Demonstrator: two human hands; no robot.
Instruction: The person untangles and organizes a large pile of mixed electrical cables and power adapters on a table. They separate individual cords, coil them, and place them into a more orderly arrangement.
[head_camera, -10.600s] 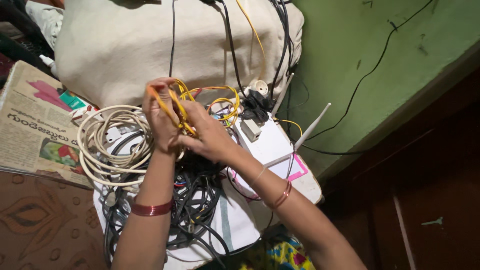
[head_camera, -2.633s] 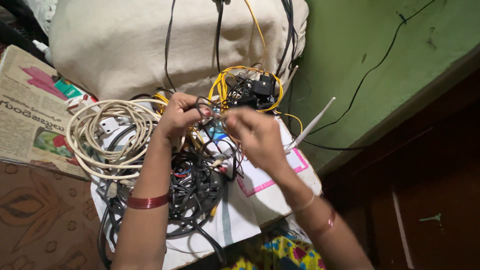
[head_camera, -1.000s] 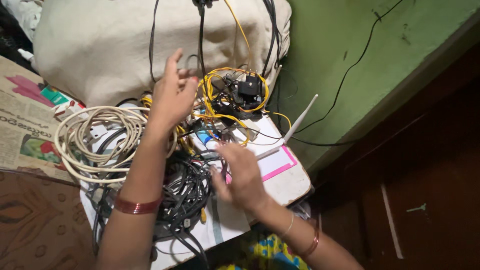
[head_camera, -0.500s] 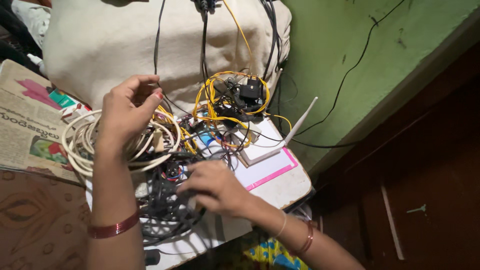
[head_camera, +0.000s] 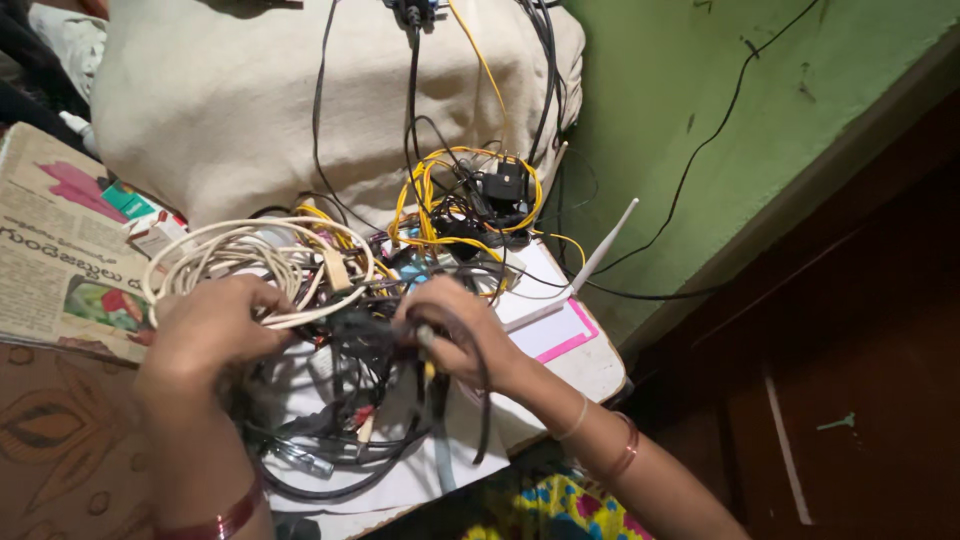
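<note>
My left hand (head_camera: 212, 325) is closed on the lower edge of a cream-white coiled cable (head_camera: 250, 262). My right hand (head_camera: 462, 335) grips a bundle of dark grey and black cables (head_camera: 350, 420) that spreads in a tangle between both hands on a white surface (head_camera: 590, 365). Behind the hands lies a loop of yellow wire (head_camera: 440, 200) around a small black adapter (head_camera: 500, 187). A white router with a thin antenna (head_camera: 608, 240) and a pink-edged card (head_camera: 560, 335) sits right of my right hand.
A large beige cloth-covered bundle (head_camera: 230, 110) stands behind the cables, with black and yellow wires hanging over it. A newspaper (head_camera: 60, 260) lies at the left. A green wall (head_camera: 720, 120) and dark wooden furniture (head_camera: 860, 380) are at the right.
My left hand has dropped from above the white coil to its lower edge and closed on it. My right hand has closed on the dark cables and lifted them slightly.
</note>
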